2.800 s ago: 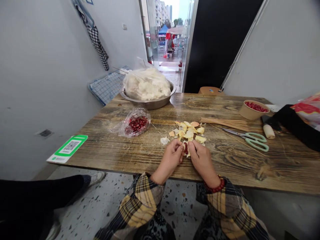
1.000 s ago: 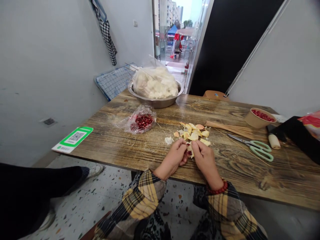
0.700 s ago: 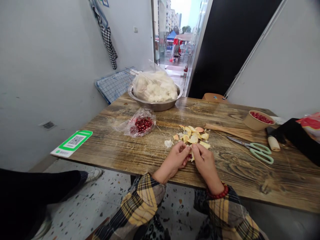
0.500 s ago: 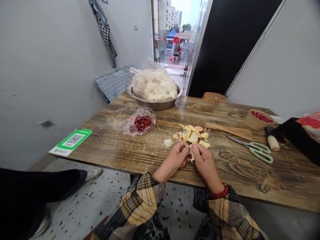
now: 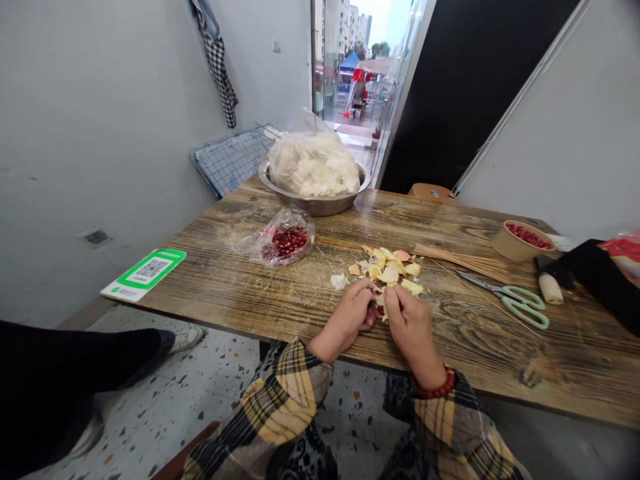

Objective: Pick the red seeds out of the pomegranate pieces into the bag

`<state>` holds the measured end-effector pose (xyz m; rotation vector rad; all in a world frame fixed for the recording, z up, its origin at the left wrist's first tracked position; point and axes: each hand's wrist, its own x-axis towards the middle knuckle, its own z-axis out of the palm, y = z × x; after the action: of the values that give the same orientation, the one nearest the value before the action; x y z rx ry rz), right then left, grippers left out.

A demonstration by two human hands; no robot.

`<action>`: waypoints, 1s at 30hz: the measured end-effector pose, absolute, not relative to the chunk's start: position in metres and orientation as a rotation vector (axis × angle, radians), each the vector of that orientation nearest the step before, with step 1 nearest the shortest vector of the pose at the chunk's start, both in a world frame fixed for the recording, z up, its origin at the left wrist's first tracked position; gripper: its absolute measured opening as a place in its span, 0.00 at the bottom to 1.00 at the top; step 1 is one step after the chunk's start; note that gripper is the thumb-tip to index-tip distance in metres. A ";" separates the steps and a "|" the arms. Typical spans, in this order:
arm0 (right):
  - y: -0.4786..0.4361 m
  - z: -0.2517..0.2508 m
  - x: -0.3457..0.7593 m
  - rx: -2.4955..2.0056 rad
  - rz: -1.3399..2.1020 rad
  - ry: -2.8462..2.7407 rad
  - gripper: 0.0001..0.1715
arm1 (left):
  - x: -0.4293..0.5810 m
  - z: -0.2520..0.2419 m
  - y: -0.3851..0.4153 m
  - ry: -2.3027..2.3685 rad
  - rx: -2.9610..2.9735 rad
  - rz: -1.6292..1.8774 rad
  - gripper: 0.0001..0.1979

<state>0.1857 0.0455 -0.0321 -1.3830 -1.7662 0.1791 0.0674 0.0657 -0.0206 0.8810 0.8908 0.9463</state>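
Observation:
Between my two hands is a piece of pomegranate (image 5: 381, 305), pale membrane with dark red seeds, mostly hidden by the fingers. My left hand (image 5: 356, 308) is closed round its left side. Thumb and fingers of my right hand (image 5: 410, 313) pinch it from the right. Just beyond the hands lies a heap of yellowish pomegranate peel (image 5: 390, 267), with a white scrap (image 5: 339, 281) to its left. Farther left, a clear plastic bag (image 5: 260, 248) holds loose red pomegranate seeds (image 5: 286, 241).
A metal basin (image 5: 320, 205) with a bag of white fluffy stuff (image 5: 320, 163) stands at the back. To the right lie wooden skewers (image 5: 465, 261), green-handled scissors (image 5: 523, 307) and a paper bowl (image 5: 513, 245) of red seeds. Another person's leg (image 5: 90, 357) is at the left.
The whole view has shifted slightly. Both hands stay together on the pomegranate piece, with the fingers moved only a little.

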 end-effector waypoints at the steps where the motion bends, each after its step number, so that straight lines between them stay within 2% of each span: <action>1: 0.047 -0.033 0.187 -1.379 0.238 -1.723 0.20 | 0.066 -0.019 0.066 0.873 0.860 0.939 0.02; 4: 0.049 -0.035 0.189 -1.378 0.345 -1.625 0.20 | 0.064 -0.017 0.066 0.846 0.820 0.930 0.03; 10: 0.048 -0.036 0.191 -1.386 0.379 -1.601 0.20 | 0.063 -0.019 0.064 0.830 0.883 0.969 0.13; 15: 0.048 -0.034 0.193 -1.392 0.414 -1.568 0.14 | 0.063 -0.022 0.064 0.825 0.925 0.968 0.15; 30: 0.057 -0.034 0.197 -1.301 0.572 -1.668 0.11 | 0.066 -0.025 0.061 0.839 1.013 0.981 0.11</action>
<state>0.1970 0.0567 -0.0343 -1.3013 -1.6675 0.5718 0.0660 0.0609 -0.0246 1.0128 0.8386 0.9812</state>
